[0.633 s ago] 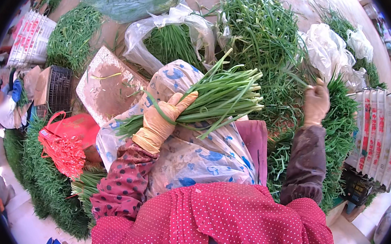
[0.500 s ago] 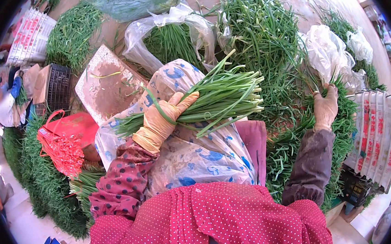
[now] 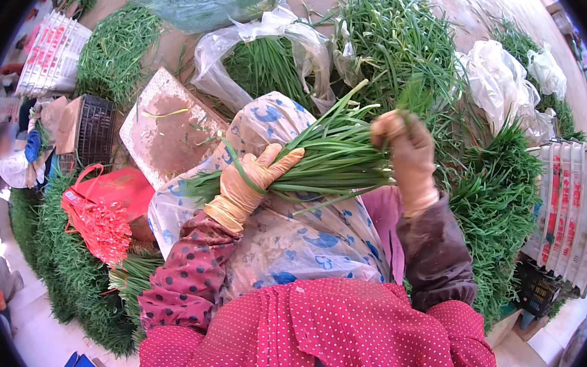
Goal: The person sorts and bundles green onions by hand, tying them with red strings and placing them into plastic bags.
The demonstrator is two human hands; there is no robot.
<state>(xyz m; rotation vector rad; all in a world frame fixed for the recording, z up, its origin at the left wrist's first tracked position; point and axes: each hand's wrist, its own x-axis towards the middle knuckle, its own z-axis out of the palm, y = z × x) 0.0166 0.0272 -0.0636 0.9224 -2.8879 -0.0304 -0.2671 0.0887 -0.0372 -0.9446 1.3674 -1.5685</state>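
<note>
A thick bunch of garlic chives (image 3: 337, 149) lies across my lap, its pale cut ends toward the right. My left hand (image 3: 246, 183), in a tan rubber glove, is wrapped round the leafy part with thumb and fingers closed. At the cut ends is my right hand (image 3: 406, 151), also gloved, its fingers curled and smeared by motion. A small blurred tuft of green leaves (image 3: 414, 98) sticks up from those fingers. Beneath the bunch, a plastic sheet with blue patterns (image 3: 302, 246) covers my knees.
Loose chives are heaped ahead (image 3: 398, 36) and to the right (image 3: 495, 206). An open plastic bag (image 3: 210, 56) holds more. A dirty white board (image 3: 167, 122) and red bag (image 3: 123, 198) with red ties lie left. Stacked white crates (image 3: 567, 212) stand right; another person (image 3: 20, 155) sits far left.
My right hand has come from the chive heap on the right to the bunch's cut ends, bringing a small green tuft. My left hand keeps its hold; the view has shifted slightly.
</note>
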